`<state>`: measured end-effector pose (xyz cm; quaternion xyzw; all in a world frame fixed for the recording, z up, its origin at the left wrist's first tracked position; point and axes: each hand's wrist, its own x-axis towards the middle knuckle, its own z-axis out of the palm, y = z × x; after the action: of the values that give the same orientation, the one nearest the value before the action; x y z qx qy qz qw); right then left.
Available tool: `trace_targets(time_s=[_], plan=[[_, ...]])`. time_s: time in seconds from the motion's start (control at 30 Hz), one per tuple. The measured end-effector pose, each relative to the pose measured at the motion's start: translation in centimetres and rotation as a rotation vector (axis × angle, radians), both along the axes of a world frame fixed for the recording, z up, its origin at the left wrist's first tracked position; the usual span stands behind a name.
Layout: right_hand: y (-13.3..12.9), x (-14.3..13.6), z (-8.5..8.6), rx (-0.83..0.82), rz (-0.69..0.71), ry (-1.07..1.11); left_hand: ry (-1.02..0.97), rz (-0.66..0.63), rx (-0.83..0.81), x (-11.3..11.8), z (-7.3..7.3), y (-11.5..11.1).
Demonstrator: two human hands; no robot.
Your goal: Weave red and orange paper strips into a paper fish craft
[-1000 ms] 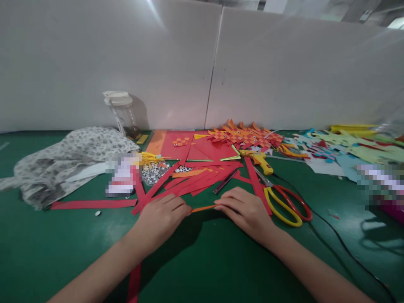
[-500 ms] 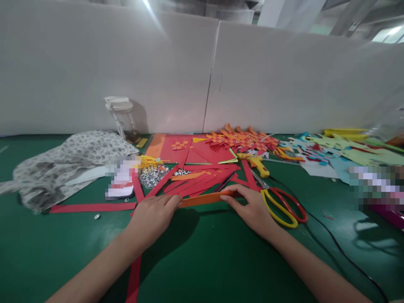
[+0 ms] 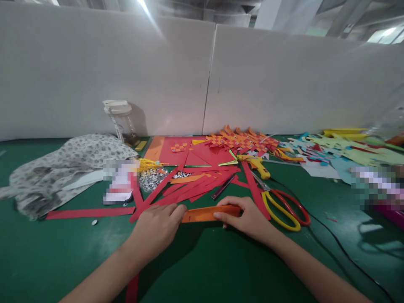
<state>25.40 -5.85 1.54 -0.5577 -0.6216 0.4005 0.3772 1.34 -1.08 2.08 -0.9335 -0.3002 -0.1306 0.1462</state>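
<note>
An orange paper strip (image 3: 202, 213) stretches between my two hands, a little above the green table. Its left end is pinched by my left hand (image 3: 160, 225), fingers closed with the thumb on top. My right hand (image 3: 240, 214) grips the other end between thumb and fingers, and the strip looks folded or doubled there. Behind the hands lie several loose red paper strips (image 3: 205, 184). Scissors (image 3: 284, 210) with one yellow and one red handle rest just beyond my right hand. A dark pen or cutter (image 3: 222, 187) lies in front of the strips.
A yellow glue gun (image 3: 257, 165) with a black cord lies behind the scissors. Woven orange-red paper pieces (image 3: 241, 141) are heaped at the back. On the left are loose googly eyes (image 3: 153, 179), a phone (image 3: 120, 183), a patterned cloth (image 3: 69, 168) and a lidded bottle (image 3: 121, 120).
Both hands have lowered slightly toward me with the orange strip. More of the strip's face shows now, and the right-hand fingers have shifted on its end, uncovering the dark pen or cutter.
</note>
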Motion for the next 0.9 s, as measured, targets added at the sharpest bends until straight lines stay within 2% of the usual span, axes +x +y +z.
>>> trace_targets(time_s=[0.17, 0.33, 0.4, 0.5, 0.57, 0.63, 0.73, 0.9], plan=[[0.0, -0.1, -0.3, -0.008, 0.014, 0.005, -0.037, 0.034, -0.046, 0.1, 0.1, -0.3], [0.1, 0.0, -0.5, 0.096, 0.002, -0.064, -0.047, 0.03, -0.079, 0.2, 0.3, -0.5], [0.2, 0.1, -0.6, 0.187, 0.001, -0.12, -0.043, 0.034, -0.066, 0.2, 0.3, -0.4], [0.5, 0.3, -1.0, 0.423, -0.018, -0.243, -0.018, 0.02, 0.009, 0.1, 0.0, 0.1], [0.6, 0.6, -1.3, 0.572, -0.036, -0.379, -0.022, -0.014, 0.042, -0.2, -0.3, 0.6], [0.6, 0.8, -1.4, 0.649, -0.019, -0.533, -0.037, -0.041, 0.037, -0.4, -0.5, 0.9], [0.5, 1.0, -1.3, 0.639, 0.078, -0.685, -0.031, -0.09, -0.029, -0.4, -0.6, 0.9], [0.1, 0.9, -0.9, 0.605, 0.156, -0.745, -0.031, -0.148, -0.127, 0.0, -0.3, 0.2]])
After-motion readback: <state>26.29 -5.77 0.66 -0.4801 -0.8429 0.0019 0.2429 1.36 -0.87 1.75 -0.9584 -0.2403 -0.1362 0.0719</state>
